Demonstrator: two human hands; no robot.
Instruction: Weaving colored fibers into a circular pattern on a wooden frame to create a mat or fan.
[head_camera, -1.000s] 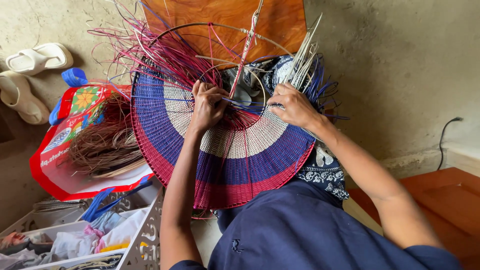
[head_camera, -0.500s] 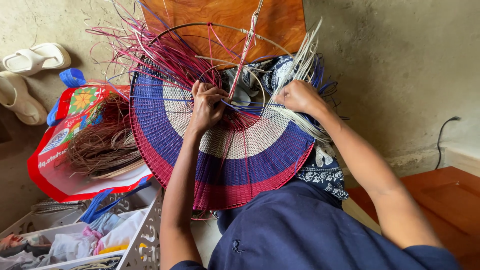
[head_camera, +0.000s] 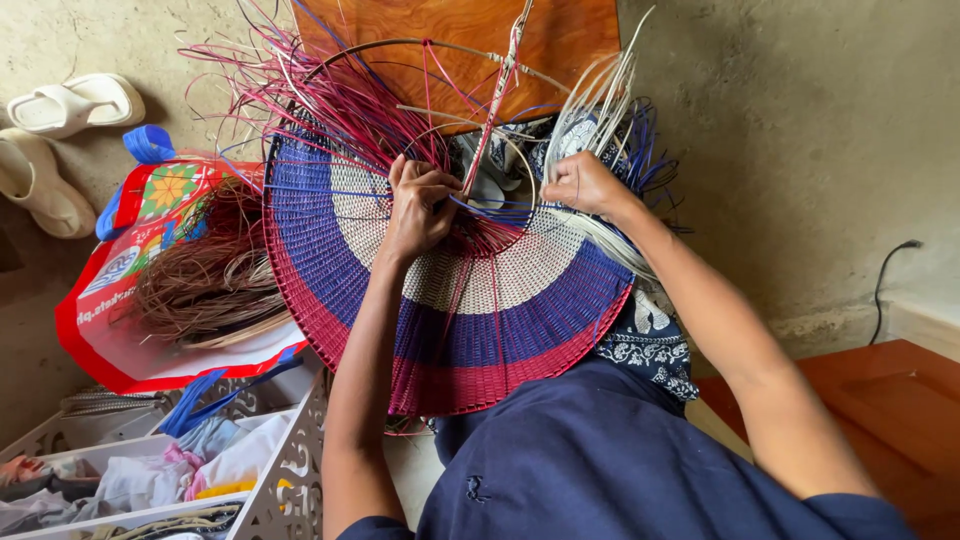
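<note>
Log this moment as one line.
left hand: gripping strands at weave centre | right hand: pinching white strands | bag of fibres beside

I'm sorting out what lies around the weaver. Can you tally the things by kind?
Woven disc: 1
Pale sandals: 2
Red printed bag of fibre: 1
White carved crate: 1
Left hand: 1
Right hand: 1
Total: 7

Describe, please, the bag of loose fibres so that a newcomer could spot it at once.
Start from the big round woven piece banded in blue, cream and red on the person's lap. Just beyond its left edge a bag lies open on the floor. It alone has a red rim, flower prints and a bundle of brown fibres inside.
</note>
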